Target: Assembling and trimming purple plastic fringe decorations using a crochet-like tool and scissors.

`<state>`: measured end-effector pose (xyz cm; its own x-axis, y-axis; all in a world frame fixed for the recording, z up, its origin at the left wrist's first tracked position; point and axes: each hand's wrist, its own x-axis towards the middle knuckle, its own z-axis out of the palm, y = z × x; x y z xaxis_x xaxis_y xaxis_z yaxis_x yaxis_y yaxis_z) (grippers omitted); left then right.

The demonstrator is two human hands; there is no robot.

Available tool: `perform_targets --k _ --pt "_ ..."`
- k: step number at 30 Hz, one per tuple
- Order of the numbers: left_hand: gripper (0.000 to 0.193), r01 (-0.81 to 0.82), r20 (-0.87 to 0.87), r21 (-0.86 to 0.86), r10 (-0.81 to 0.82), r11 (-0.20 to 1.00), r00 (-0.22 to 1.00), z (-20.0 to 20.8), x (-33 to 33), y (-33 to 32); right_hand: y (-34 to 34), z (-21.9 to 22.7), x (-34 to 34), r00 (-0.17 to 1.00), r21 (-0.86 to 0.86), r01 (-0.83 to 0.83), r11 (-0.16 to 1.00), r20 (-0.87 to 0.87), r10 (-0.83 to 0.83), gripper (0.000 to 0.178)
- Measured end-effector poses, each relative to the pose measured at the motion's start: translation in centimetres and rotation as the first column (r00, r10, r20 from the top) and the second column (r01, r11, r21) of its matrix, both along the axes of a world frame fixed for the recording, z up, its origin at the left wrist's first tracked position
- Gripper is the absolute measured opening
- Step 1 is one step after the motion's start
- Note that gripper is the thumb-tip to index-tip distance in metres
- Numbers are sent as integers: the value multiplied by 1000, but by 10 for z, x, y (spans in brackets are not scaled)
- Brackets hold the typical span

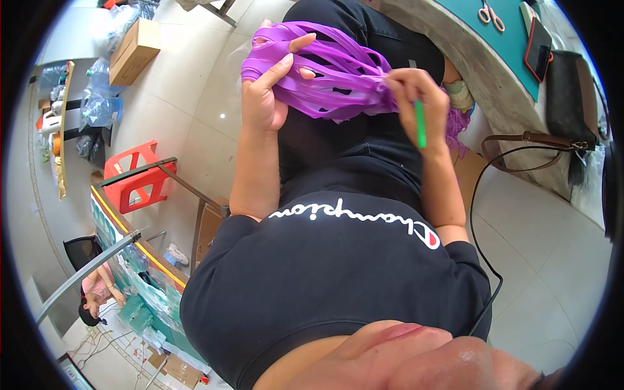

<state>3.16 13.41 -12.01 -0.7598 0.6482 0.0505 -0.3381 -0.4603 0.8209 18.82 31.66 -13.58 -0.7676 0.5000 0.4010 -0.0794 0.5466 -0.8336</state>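
Observation:
A bundle of flat, shiny purple ribbon strips [338, 62] stretches across my lap, over dark trousers. My left hand [265, 104] grips its left end, with fingers threaded between the loops. At the bundle's right end, where the strips gather, my right hand [422, 97] is closed around a slim tool with a green handle [420, 123]. The handle sticks out below the fist; the working end is hidden by the fingers and the strips. More crinkled purple strands [458, 127] hang down beyond my right wrist.
Pink-handled scissors [492, 16] and a phone [537, 49] lie on the green-topped table at upper right. A dark bag [572, 101] hangs beside it. A black cable [476, 221] runs near my right arm. Left stand a red stool [140, 177], a cardboard box [134, 52] and a seated person [97, 292].

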Motion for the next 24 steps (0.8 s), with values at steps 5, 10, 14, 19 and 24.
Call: perform_targets --k 5,10,14,19,24 --pt "71 -18 7 13 18 1000 1000 -2 -1 0 50 -6 54 979 -166 187 968 -55 -198 27" --pt "71 -38 56 31 36 999 998 -4 -6 0 110 -19 101 824 12 561 827 -104 -557 29" --pt "70 -29 42 21 28 999 999 -8 -8 -1 159 -53 145 692 195 712 675 -27 -722 30" --pt "63 -28 7 -132 29 991 1000 -7 -13 -6 189 -82 174 659 363 632 685 212 -721 33" --pt "52 -25 -90 -348 -6 937 996 -1 -14 -7 142 -69 133 691 387 348 854 510 -512 31"
